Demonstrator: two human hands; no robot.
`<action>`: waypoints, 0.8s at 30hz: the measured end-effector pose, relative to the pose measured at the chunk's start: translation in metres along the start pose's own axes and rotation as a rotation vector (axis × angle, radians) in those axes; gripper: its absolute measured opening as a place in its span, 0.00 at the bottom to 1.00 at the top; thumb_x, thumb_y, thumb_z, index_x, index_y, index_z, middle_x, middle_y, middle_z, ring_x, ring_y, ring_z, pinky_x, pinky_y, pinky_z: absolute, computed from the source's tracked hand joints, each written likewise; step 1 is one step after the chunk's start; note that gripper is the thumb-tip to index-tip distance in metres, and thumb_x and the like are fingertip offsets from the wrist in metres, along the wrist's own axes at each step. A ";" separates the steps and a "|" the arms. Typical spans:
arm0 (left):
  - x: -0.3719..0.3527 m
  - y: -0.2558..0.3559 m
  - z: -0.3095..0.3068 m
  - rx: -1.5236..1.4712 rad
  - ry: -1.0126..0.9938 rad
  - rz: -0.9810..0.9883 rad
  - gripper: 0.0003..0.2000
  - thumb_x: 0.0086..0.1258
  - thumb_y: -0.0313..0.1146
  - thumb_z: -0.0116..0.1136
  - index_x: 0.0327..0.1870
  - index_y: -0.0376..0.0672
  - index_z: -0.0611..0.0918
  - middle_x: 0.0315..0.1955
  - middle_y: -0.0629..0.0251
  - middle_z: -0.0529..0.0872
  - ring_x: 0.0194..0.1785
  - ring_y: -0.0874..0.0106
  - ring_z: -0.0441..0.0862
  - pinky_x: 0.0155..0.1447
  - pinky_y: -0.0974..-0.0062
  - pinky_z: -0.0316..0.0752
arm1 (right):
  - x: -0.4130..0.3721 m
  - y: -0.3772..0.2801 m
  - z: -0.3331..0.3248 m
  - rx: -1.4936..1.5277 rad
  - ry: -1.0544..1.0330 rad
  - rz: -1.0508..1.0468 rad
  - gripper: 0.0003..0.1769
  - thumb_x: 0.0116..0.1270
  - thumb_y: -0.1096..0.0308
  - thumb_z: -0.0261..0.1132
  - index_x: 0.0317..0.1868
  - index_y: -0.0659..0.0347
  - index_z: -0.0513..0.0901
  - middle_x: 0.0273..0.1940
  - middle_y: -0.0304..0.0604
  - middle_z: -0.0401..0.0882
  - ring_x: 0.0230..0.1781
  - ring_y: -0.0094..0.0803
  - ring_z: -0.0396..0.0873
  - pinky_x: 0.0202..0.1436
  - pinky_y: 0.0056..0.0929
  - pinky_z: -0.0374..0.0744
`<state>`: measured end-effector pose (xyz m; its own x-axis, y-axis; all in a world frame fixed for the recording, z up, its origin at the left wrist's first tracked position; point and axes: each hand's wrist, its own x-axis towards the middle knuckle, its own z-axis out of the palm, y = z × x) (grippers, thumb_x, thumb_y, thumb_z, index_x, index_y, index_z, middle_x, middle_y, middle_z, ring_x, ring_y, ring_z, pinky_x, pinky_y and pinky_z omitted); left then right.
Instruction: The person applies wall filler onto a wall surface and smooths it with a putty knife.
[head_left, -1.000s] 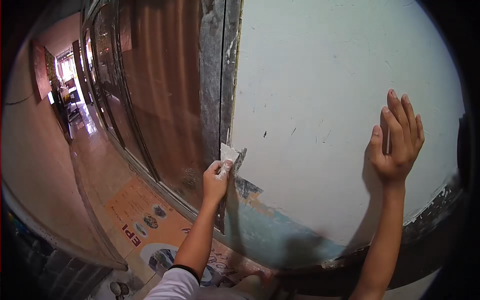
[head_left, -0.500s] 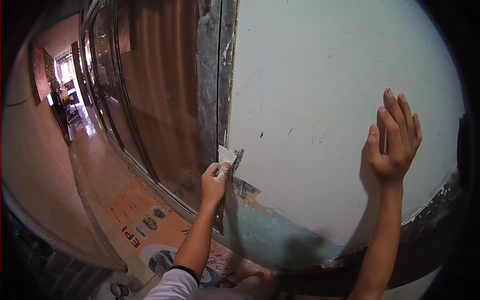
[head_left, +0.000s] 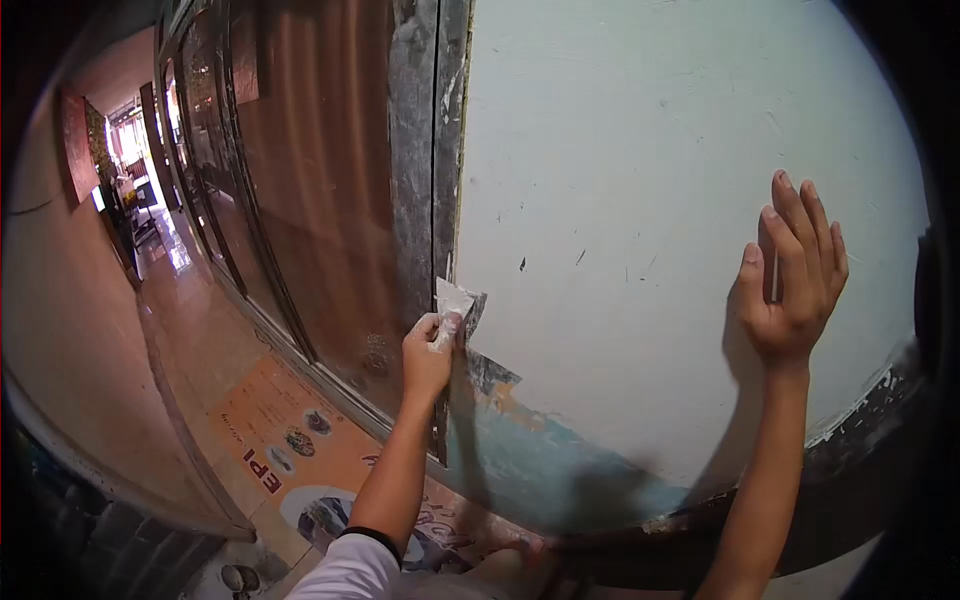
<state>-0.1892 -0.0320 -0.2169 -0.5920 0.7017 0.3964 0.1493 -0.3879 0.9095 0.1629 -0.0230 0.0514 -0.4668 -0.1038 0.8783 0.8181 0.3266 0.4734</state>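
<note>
My left hand [head_left: 430, 355] is closed round a putty knife [head_left: 454, 298] smeared with white filler. Its blade points up and lies at the wall's left edge, beside the dark door frame [head_left: 425, 150]. Just right of the blade shows a patch of bare grey wall [head_left: 477, 318]. My right hand [head_left: 793, 290] rests on the white painted wall [head_left: 620, 160] with the fingers up and the thumb apart, holding nothing. Lower down, the white coat ends in a ragged line over a worn blue-green band [head_left: 560, 460].
Brown glass door panels [head_left: 320, 200] run along the left. An orange printed banner [head_left: 270, 420] lies on the tiled floor. A narrow passage [head_left: 185, 290] leads back past a beige wall [head_left: 70, 330]. A dark strip [head_left: 860, 440] borders the wall at lower right.
My left hand and the putty knife have moved slightly up along the wall's edge. My right hand stays on the wall, barely shifted.
</note>
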 end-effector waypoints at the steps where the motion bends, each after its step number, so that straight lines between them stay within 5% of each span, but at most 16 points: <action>1: -0.001 0.006 0.000 0.000 0.003 -0.002 0.19 0.79 0.43 0.64 0.31 0.37 0.80 0.21 0.77 0.73 0.29 0.84 0.66 0.33 0.78 0.63 | 0.000 -0.001 0.000 0.003 0.000 0.004 0.20 0.61 0.71 0.64 0.54 0.48 0.86 0.68 0.33 0.83 0.76 0.35 0.72 0.84 0.41 0.54; 20: -0.007 0.003 -0.002 0.080 -0.004 -0.050 0.18 0.78 0.44 0.65 0.35 0.34 0.83 0.23 0.72 0.79 0.32 0.84 0.71 0.36 0.77 0.69 | -0.001 0.000 0.001 0.004 0.017 0.010 0.19 0.62 0.70 0.64 0.54 0.48 0.85 0.68 0.32 0.83 0.76 0.35 0.72 0.84 0.42 0.54; 24: 0.000 -0.008 0.001 0.055 -0.008 0.085 0.18 0.79 0.47 0.64 0.31 0.43 0.80 0.19 0.79 0.74 0.20 0.86 0.66 0.24 0.81 0.60 | -0.001 0.000 0.002 0.008 0.023 0.010 0.20 0.61 0.70 0.64 0.54 0.48 0.85 0.68 0.32 0.83 0.76 0.35 0.72 0.84 0.42 0.54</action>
<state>-0.1892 -0.0282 -0.2240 -0.5690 0.6727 0.4731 0.2421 -0.4127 0.8781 0.1630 -0.0211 0.0502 -0.4510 -0.1218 0.8842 0.8199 0.3349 0.4643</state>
